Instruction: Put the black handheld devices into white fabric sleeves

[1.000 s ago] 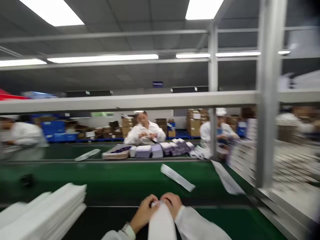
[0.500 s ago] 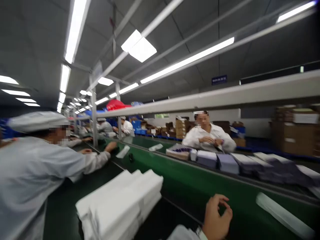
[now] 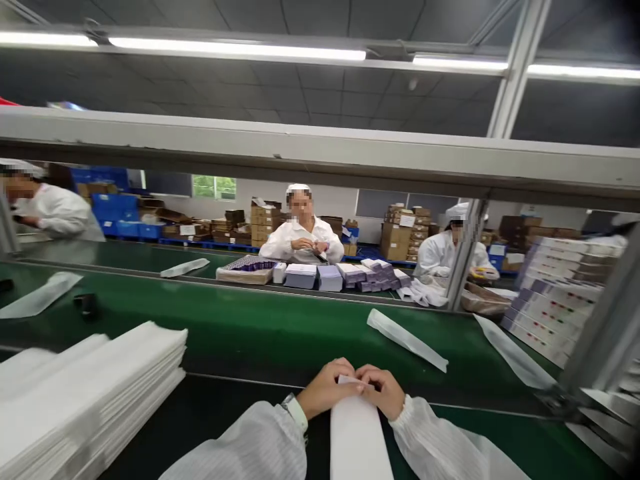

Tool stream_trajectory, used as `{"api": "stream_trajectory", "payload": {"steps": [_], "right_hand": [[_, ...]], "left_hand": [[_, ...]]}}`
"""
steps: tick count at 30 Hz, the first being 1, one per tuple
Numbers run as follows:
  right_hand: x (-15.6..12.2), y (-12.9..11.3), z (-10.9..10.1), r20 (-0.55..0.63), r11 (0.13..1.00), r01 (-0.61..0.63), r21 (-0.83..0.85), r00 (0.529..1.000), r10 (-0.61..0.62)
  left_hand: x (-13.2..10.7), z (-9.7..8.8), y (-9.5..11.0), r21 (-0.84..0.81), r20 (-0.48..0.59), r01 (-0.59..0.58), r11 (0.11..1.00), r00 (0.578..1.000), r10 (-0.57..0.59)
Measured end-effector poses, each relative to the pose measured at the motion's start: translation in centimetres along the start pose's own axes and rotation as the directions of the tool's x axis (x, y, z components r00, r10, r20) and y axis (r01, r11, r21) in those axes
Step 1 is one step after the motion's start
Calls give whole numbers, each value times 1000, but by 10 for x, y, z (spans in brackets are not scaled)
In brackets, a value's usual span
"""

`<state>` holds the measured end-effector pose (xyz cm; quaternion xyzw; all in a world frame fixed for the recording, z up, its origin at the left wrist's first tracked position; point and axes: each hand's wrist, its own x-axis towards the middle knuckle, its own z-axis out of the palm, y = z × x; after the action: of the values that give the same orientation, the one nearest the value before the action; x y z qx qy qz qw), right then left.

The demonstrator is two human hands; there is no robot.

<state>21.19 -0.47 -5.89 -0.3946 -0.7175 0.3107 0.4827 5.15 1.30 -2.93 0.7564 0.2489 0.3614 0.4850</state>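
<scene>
A long, flat white packing sleeve (image 3: 357,433) lies lengthwise in front of me, its near end cut off by the bottom of the view. At its far end my left hand (image 3: 330,388) pinches the edge, fingers curled and thumb pressed across the top. Right beside it, my right hand (image 3: 384,390) is closed on the same end; the two thumbs nearly meet. What the fingertips hold underneath is hidden. To the left is a thick stack of similar white sleeves (image 3: 115,387).
A green conveyor belt (image 3: 240,327) runs across ahead, carrying a thin white sleeve (image 3: 407,340) and a small black object (image 3: 86,305). Beyond it are purple-and-white boxes (image 3: 300,275) and a seated co-worker (image 3: 303,237). A metal post (image 3: 467,250) and stacked boxes (image 3: 555,300) stand right.
My view has swung right and down, away from the co-worker at left. My left hand, empty before, now grips the white sleeve's far end, and my right hand has come into view there.
</scene>
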Motion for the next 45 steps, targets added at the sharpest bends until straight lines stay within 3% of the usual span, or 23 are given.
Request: {"api": "stream_trajectory", "payload": {"steps": [7,13,17,21,25,32,37,45], "right_hand": [[-1,-2,-1,-48,995,-63,78,997,67],[-1,5,-2,-38,1000,-24,-19,999,24],[0,-5,-4,-75,1000,-5,15,997,6],[2,-6,-7,-135,985,-123,122,981,139],[2,-3,-6,-162,972,-139,190,972,171],[0,-2,-4,-159,974,-136,180,973,165],[-2,-2,-5,-60,988,-116,106,991,123],[4,-7,-11,-103,887,-219,407,954,283]], "left_hand": [[0,-8,1,-166,64,51,985,997,-41],[-3,-6,7,-122,69,35,992,997,-26],[-4,-6,11,-145,77,46,988,996,-35],[0,-9,8,-183,153,104,978,985,-77],[-1,-9,8,-162,188,129,978,977,-98],[-1,-9,7,-174,205,154,973,972,-117],[0,-11,5,-206,231,157,966,967,-108],[-1,-12,9,-229,146,200,953,975,-170]]}}
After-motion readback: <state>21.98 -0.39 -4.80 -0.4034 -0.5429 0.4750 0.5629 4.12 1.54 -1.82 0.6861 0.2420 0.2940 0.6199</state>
